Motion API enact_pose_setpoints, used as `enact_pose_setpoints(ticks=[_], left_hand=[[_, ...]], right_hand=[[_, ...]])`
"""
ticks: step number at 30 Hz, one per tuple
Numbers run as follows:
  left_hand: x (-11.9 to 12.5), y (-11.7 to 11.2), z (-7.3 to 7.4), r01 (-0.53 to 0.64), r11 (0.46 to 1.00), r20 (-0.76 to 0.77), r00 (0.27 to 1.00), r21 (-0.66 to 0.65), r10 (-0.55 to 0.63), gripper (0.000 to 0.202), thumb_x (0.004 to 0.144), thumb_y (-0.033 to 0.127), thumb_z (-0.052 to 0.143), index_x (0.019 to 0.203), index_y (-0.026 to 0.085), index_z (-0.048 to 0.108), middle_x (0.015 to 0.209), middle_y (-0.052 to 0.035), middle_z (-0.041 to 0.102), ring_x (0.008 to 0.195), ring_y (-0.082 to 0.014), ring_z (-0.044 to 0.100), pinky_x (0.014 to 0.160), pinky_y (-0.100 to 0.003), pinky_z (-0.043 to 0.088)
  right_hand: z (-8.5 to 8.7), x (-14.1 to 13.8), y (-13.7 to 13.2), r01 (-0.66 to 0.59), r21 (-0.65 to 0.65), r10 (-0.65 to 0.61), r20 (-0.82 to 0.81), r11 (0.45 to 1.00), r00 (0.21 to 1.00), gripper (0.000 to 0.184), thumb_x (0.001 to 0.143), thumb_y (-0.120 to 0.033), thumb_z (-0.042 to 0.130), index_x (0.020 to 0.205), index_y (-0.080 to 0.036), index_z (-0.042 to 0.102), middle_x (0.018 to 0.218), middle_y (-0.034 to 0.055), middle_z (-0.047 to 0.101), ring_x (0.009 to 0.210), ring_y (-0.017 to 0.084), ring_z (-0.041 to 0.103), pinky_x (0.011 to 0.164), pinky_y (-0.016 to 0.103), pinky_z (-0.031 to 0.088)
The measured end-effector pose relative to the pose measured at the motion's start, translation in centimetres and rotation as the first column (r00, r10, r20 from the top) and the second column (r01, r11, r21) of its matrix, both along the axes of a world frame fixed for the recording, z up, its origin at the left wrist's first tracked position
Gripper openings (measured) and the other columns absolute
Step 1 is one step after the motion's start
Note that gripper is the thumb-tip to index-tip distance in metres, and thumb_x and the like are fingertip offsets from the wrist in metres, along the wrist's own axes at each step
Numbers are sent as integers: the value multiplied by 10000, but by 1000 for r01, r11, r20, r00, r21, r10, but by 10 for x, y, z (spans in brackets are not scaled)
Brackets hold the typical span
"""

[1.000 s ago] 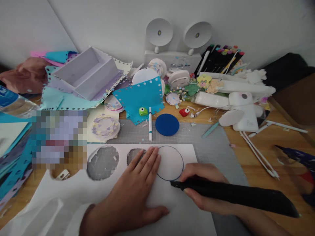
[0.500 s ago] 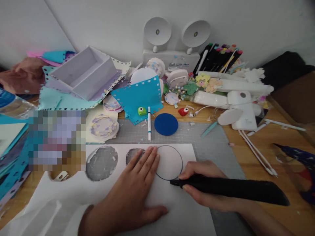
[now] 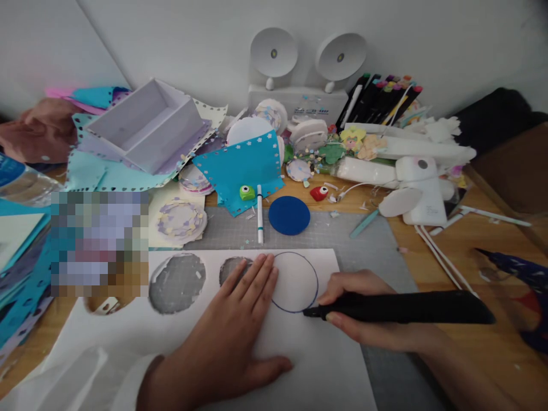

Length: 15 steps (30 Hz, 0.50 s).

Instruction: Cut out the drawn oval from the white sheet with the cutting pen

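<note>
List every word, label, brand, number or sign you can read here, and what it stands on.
None reads clearly.
Twin-headed lamp: dark lettering on the front, too blurred to read.
White boxy device: faint print near its lower end, too small to read.
Blue bottle label: cut off by the picture's edge, nothing legible.

Wooden tabletop (image 3: 430,260). Directly carries grey gridded mat (image 3: 377,245); just beyond its far edge, red one-eyed object (image 3: 318,193); right, white cables (image 3: 423,236).
</note>
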<state>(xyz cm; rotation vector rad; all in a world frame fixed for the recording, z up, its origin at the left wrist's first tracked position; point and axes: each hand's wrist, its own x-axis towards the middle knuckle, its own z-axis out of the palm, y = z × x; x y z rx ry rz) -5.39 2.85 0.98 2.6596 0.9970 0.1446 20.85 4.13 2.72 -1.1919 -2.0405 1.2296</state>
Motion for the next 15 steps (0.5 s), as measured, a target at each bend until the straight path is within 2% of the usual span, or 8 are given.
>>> enact_pose_setpoints(ticks=[6, 12, 15], left_hand=[[0, -1, 0, 0, 1000, 7, 1000, -5, 0, 1026, 813, 694, 510, 1534, 86, 107, 1591, -188, 122, 1468, -349, 136, 1188, -499, 138], [0, 0, -1, 7, 1000, -14, 1000, 2, -7, 1036, 814, 703, 497, 1532, 70, 101, 1589, -201, 112, 1472, -348, 115, 1188, -502, 126], [1, 0, 0, 5, 1000, -1, 1000, 4, -5, 1022, 816, 689, 513, 1534, 86, 105, 1590, -201, 103, 1469, -355, 124, 1185, -513, 132]], right_hand=[[-3, 6, 3, -18, -44, 17, -19, 999, 1000, 61, 762, -232, 631, 788, -179, 644, 681, 12, 664, 572, 127, 589, 509, 217, 440], [-8, 11, 2, -15, -180, 11, -23, 984, 1000, 125, 773, -278, 651, 847, -177, 645, 715, 20, 649, 595, 131, 566, 501, 217, 420], [-9, 10, 1, 3, -164, -5, -13, 986, 1000, 107, 764, -258, 654, 834, -178, 648, 710, 19, 645, 599, 131, 568, 508, 216, 423]])
